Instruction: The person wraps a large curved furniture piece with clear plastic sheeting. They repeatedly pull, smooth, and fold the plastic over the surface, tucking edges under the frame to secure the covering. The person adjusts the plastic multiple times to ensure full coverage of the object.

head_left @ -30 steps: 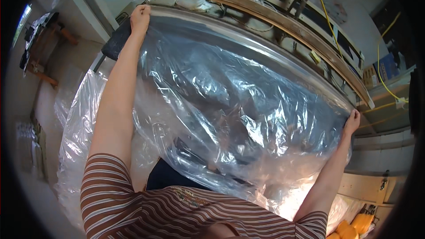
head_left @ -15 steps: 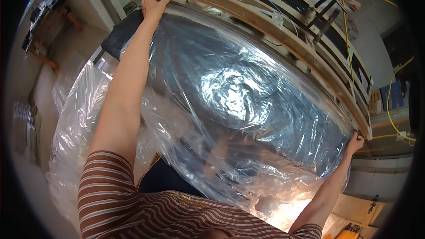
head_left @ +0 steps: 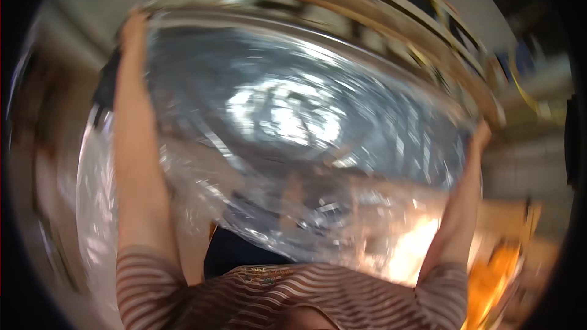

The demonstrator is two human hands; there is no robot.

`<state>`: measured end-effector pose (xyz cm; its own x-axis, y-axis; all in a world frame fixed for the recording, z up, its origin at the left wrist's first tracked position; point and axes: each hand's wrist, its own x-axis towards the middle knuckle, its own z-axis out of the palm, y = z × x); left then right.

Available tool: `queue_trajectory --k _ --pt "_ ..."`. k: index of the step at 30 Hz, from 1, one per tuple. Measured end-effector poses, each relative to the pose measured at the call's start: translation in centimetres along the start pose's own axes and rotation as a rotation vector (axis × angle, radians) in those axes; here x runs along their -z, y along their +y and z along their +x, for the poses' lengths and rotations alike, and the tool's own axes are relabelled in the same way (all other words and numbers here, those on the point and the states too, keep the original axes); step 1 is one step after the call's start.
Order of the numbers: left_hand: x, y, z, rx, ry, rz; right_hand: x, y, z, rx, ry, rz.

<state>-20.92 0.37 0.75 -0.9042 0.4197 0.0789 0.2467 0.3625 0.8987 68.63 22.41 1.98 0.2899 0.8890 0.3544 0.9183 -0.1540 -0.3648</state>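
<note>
A wide clear plastic sheet (head_left: 367,195) is spread over a dark, smooth, long surface (head_left: 202,61) in front of me and hangs down toward my lap. My left hand (head_left: 133,27) is closed on the sheet's upper left corner, arm stretched far forward. At the upper right corner, my right hand (head_left: 481,135) is closed on the same sheet. Both hands are smeared by motion, and single fingers do not show. Along the far side of the dark surface, just beyond my hands, runs a long wooden frame rail (head_left: 342,3).
Behind the rail are further slats of the frame and a yellow cord (head_left: 520,88) at the right. More loose plastic (head_left: 95,195) hangs at my left. A bright orange object (head_left: 495,284) lies at lower right. Much of the surroundings is blurred.
The view has swung, so the frame and the dark surface sit more level and farther left. My hands stay at the sheet's two far corners.
</note>
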Motion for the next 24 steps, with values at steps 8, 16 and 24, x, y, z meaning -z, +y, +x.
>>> queue_trajectory --k 8,16,24 --pt "9.3 -4.9 7.1 -0.574 -0.067 0.351 9.1 2.5 -6.2 0.241 0.134 0.439" --pt "19.9 -5.6 9.9 -0.447 0.309 1.294 13.2 2.3 -22.9 0.493 0.053 0.257" --pt "-6.3 11.7 -31.1 -1.125 -0.603 0.357 11.3 2.6 -20.6 0.551 0.108 0.229"
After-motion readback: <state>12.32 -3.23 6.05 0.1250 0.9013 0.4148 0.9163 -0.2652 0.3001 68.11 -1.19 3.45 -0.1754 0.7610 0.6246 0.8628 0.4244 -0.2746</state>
